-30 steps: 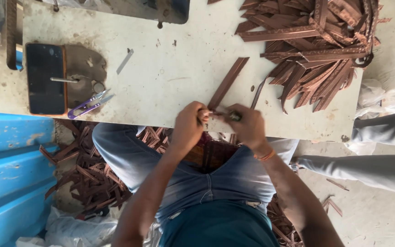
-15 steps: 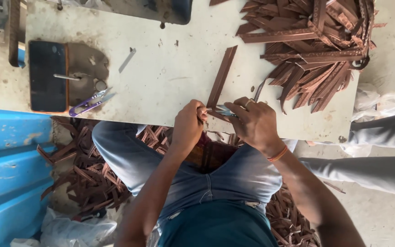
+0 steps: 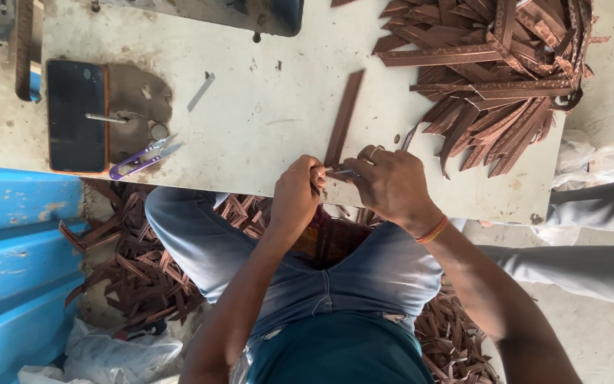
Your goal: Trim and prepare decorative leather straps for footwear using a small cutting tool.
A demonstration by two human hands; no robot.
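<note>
Hands (image 3: 349, 188) pinch brown strip (image 3: 343, 117), pointing away.

Arms: both bare from the elbow down, no sleeves showing.
Left hand (image 3: 294, 203): bare, no ring or band visible.
Right hand (image 3: 391, 186): bare, with a pale metal ring (image 3: 373, 151) on one finger, toward 11 o'clock from the knuckles.
Right wrist: a thin thread band (image 3: 431, 230) in orange and red, at 4 o'clock from the hand.
Legs: faded blue denim jeans (image 3: 364, 274) with pale stitched seams.
Torso: dark teal shirt (image 3: 339, 352), plain, at 6 o'clock in the view.
</note>
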